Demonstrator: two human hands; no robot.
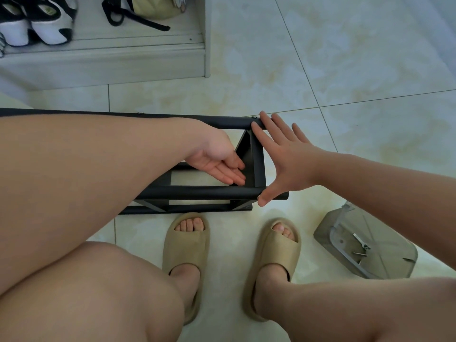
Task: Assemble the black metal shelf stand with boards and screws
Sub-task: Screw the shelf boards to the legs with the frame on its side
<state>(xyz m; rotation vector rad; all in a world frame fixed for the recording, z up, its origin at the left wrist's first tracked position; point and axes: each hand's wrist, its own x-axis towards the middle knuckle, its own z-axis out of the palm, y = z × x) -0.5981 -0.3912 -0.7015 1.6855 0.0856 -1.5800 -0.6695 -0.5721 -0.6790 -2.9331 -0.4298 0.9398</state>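
Nearest, below both hands, a pair of beige slippers (187, 243) stands on the tiled floor (345, 58). To the right of the right hand and nearer the person lies a clear grey plastic box (392, 264), tipped at an angle. It holds a few small metal screws (361, 243) and what may be a hex key, too small to tell.

The black metal shelf stand (197, 192) lies on the floor just beyond the slippers, and both hands are at its right end. The left hand (217, 164) reaches inside the open frame, palm up and fingers straight, their tips against the inner face of the end piece. The right hand (283, 156) is spread flat on the outside of that end, thumb at the near tube and fingertips at the far tube. Neither grip is closed on anything.

No board shows in the frame, and floor is seen through it. The tubes look stiff, smooth and probably light. A round bar could slip under a flat palm, so wrapping the fingers around a tube near a joint seems the surer hold.

Beyond the hands, a pale shoe cabinet (123, 62) holds black-and-white sneakers (49, 23).
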